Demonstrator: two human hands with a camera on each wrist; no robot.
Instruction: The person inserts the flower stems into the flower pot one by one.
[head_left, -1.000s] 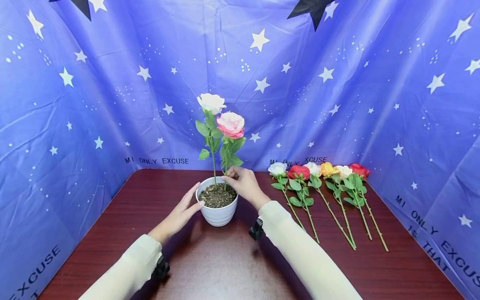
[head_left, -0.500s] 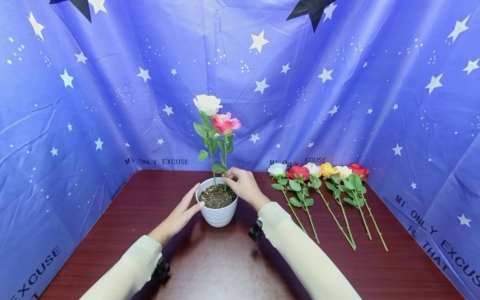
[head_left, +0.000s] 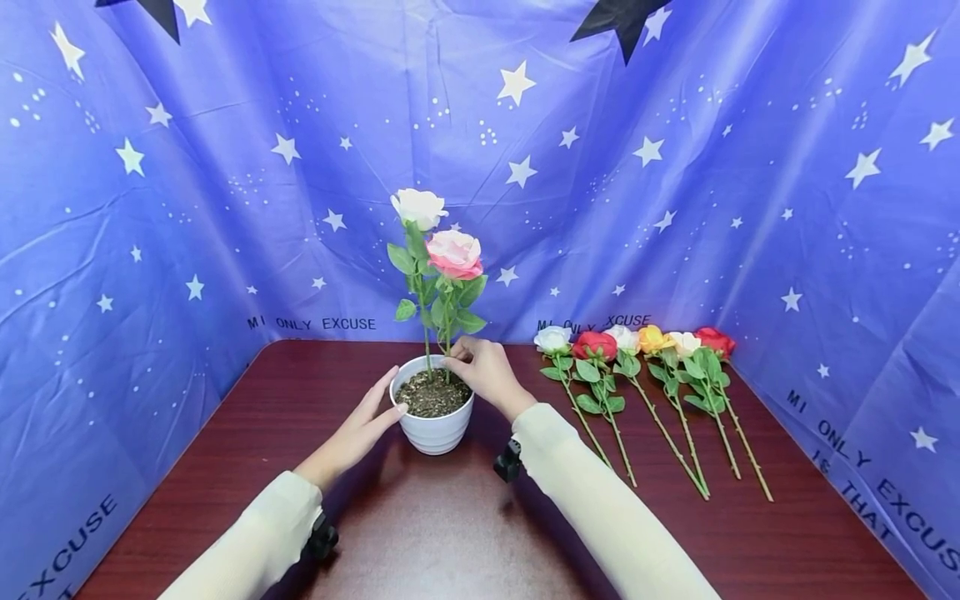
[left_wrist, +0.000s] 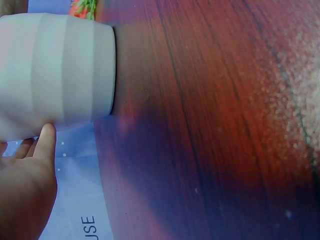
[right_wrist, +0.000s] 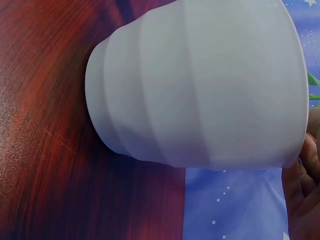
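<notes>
A white ribbed pot (head_left: 437,432) filled with dark soil (head_left: 432,393) stands on the table. Upright in the soil are a white rose (head_left: 418,209) and, to its right, a pink rose (head_left: 455,254) whose bloom faces the front. My right hand (head_left: 491,377) pinches the pink rose's stem low down, just above the pot's rim; its fingertips are partly hidden. My left hand (head_left: 358,433) rests against the pot's left side with fingers straight, the thumb at the near rim. In the left wrist view, the left hand (left_wrist: 31,185) touches the pot wall (left_wrist: 50,70).
Several cut roses lie in a row on the right of the table, among them a red rose (head_left: 595,345) and a yellow rose (head_left: 655,338). The brown wooden table (head_left: 450,533) is backed by a blue star-patterned cloth (head_left: 360,100) on three sides.
The pink rose has turned about its stem: its bloom and leaves swung leftward, then came back to face the front. Both hands have stayed at the pot.
</notes>
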